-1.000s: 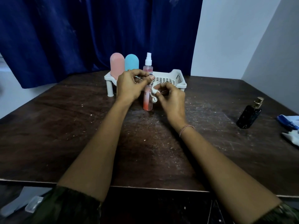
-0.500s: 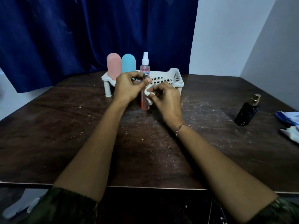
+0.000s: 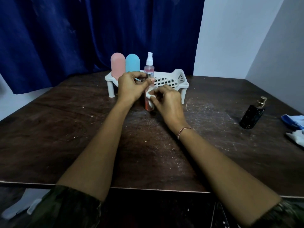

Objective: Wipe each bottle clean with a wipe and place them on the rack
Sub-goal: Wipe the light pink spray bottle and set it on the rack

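Note:
My left hand grips the top of a slim bottle with orange-red liquid that stands on the table in front of the rack. My right hand presses a small white wipe against the bottle's side. The white perforated rack stands behind my hands. On it are a pink rounded bottle, a light blue rounded bottle and a clear pink spray bottle. A black bottle with a gold pump stands apart at the right.
The dark wooden table is scratched and speckled with crumbs. Blue and white cloths or a wipe pack lie at the right edge. A blue curtain hangs behind the table, with a pale wall to the right.
My right hand has slid the wipe up along the bottle's side, from its middle toward the top. The left hand keeps its hold on the bottle's top.

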The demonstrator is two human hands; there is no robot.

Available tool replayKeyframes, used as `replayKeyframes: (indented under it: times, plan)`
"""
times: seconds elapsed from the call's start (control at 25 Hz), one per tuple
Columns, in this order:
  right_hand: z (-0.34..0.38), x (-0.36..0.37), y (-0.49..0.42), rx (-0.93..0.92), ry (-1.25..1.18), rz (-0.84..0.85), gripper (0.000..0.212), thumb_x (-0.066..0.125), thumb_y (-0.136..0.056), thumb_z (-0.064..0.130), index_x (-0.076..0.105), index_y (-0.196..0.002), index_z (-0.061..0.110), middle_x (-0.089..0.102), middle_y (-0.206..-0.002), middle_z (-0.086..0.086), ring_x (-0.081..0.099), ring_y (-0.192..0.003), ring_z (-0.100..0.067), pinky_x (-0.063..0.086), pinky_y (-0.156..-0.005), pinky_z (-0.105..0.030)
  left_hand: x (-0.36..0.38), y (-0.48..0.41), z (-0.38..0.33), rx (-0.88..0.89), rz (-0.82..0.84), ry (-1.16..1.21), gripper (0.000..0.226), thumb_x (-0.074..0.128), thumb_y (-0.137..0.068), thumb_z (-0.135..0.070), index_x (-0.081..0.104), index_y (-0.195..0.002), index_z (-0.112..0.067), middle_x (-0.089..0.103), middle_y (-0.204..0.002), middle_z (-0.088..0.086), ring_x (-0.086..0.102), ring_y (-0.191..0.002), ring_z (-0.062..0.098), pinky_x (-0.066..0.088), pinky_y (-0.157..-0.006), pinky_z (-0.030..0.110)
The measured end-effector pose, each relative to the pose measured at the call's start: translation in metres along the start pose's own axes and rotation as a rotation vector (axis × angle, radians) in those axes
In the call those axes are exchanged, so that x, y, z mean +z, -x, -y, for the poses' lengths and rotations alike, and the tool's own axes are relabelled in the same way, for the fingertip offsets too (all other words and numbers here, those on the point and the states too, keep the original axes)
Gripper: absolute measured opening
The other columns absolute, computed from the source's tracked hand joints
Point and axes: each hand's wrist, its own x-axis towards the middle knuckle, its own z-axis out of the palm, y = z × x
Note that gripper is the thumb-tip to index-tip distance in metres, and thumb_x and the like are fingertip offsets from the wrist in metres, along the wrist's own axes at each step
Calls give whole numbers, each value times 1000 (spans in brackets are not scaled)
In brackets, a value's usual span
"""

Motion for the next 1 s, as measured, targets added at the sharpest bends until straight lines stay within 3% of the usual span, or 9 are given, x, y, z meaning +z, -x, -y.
replayKeyframes:
  times: [0.2, 0.36, 0.52, 0.6, 0.76, 0.84, 1.0]
  plan:
    - [4, -1, 2, -71, 17, 10, 18, 62, -86, 14, 66, -99, 2, 62, -97, -12, 59, -82, -25, 46, -75, -32, 0, 1, -1, 15, -5, -14, 26, 78, -73, -28, 73, -93, -11, 69, -80, -1, 62, -70, 8, 55, -80, 30]
    - [3, 2, 1, -62, 41, 41, 17, 65, -84, 15, 67, -97, 4, 64, -97, -11, 61, -83, -26, 49, -76, -36, -1, 1, -3, 8, -9, -29, 27, 76, -76, -26, 72, -97, -8, 70, -86, 1, 61, -72, 8, 53, -79, 25]
    - [-9, -3, -3, 86, -68, -142, 13, 65, -83, 12, 68, -96, 12, 68, -96, -4, 62, -81, -18, 51, -77, -36, -2, 2, -7, 34, 39, -55, 31, 73, -80, -24, 71, -104, -6, 70, -98, 2, 62, -86, 7, 48, -82, 17]
    - [-11, -3, -5, 153, -162, -150, 15, 66, -81, 6, 68, -95, 10, 69, -95, -4, 63, -81, -14, 52, -79, -33, -2, 3, -8, 29, 66, -57, 30, 71, -81, -23, 70, -106, -6, 68, -97, -1, 62, -89, 8, 48, -82, 15]
    - [-5, -2, -2, 28, -234, -129, 13, 68, -78, 2, 66, -89, 9, 64, -90, -1, 58, -79, -9, 48, -77, -18, -3, 3, -3, 8, 98, 14, 21, 67, -85, -21, 71, -102, -8, 70, -91, 0, 66, -90, 15, 54, -88, 37]
    - [-6, -2, -4, -1, -221, -104, 14, 69, -76, 3, 66, -89, 9, 59, -89, 2, 55, -78, -6, 46, -75, -13, -3, 2, -2, 6, 106, 15, 21, 66, -86, -20, 71, -103, -8, 70, -92, 1, 66, -92, 16, 54, -89, 41]
    - [-11, -2, -6, 65, -236, -112, 16, 67, -77, 0, 68, -91, 9, 66, -93, -3, 60, -83, -11, 50, -81, -25, -3, 2, -1, -4, 147, 55, 21, 65, -86, -22, 70, -104, -11, 70, -96, -1, 66, -95, 14, 53, -90, 42]
